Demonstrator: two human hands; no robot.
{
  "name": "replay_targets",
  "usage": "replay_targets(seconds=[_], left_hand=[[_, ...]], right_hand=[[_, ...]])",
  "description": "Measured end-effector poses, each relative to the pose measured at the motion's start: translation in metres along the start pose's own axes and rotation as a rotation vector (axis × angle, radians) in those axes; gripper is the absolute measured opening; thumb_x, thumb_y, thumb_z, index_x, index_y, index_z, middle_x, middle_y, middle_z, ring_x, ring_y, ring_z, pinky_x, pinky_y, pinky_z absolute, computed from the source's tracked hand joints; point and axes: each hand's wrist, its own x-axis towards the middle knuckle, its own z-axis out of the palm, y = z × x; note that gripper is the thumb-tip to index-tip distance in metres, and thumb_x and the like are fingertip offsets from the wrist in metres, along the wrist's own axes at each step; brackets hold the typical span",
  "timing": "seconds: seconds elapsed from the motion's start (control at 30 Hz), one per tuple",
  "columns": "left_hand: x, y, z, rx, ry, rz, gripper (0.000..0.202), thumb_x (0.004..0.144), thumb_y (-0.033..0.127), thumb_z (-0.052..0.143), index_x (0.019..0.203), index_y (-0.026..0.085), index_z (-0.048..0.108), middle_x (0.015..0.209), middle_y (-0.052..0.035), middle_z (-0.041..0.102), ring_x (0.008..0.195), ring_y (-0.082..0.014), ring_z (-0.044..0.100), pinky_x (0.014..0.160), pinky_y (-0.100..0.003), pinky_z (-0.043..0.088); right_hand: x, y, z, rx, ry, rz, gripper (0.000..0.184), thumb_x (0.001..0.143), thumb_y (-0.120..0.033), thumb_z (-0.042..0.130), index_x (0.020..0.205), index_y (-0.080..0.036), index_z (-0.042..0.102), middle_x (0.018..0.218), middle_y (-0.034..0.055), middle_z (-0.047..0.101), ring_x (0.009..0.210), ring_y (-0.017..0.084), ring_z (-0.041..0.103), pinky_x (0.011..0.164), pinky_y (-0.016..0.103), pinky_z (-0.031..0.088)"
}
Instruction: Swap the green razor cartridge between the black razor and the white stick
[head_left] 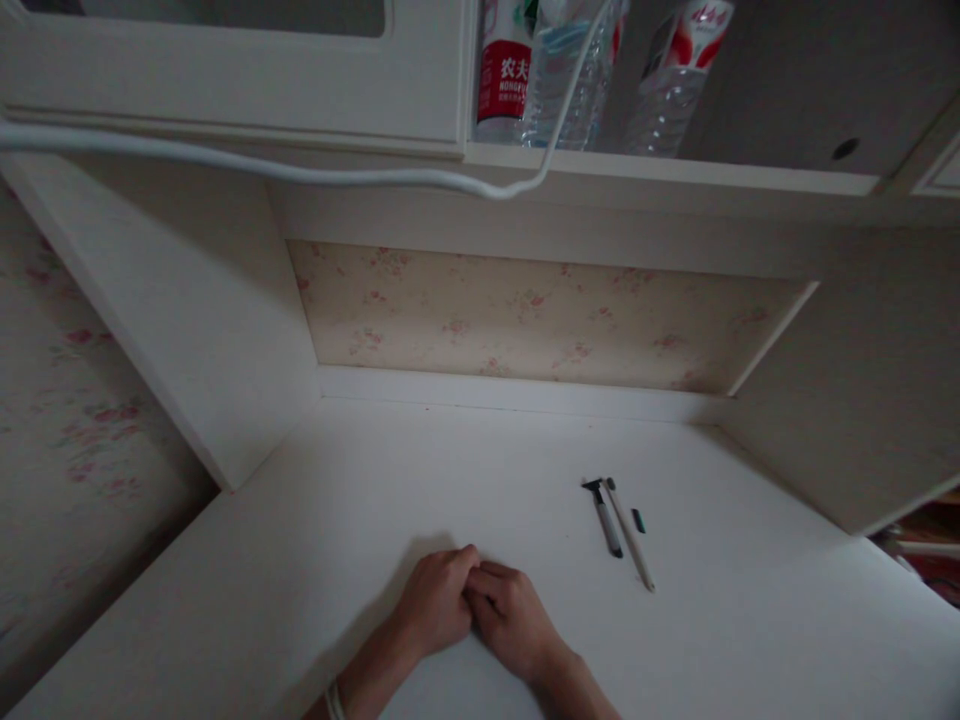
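Desk (337, 480) under us, and it looks like a waiting moment
Biggest to smallest after that: our left hand (441, 602) and right hand (517, 615), pressed together right in front of us. Fingers are curled closed on both; we can't tell if anything's tucked inside. Ahead and to our right, apart from the hands, we've got a long pale stick (630, 537) with a dark end, lying next to a shorter T-headed tool (607, 526) in black and grey, then a little dark piece (638, 521) just right of the stick. None of the three is being touched. We'd call this step resting; getting at anything would mean unclasping and reaching forward and right, and that little piece probably wants a light pinch.
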Motion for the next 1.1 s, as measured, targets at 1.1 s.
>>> replay_targets(seconds=[1.1], left_hand=[[0.0020, -0.0030, -0.0002, 0.051, -0.050, -0.005, 0.021, 0.064, 0.004, 0.047, 0.076, 0.021, 0.047, 0.077, -0.0006, 0.065, 0.074, -0.0190, 0.062, 0.060, -0.028, 0.034]], right_hand=[[0.0004, -0.0013, -0.0005, -0.033, -0.007, 0.010, 0.022, 0.086, -0.008, 0.047, 0.078, -0.019, 0.064, 0.082, 0.0017, 0.063, 0.075, 0.015, 0.058, 0.070, 0.022, 0.040]])
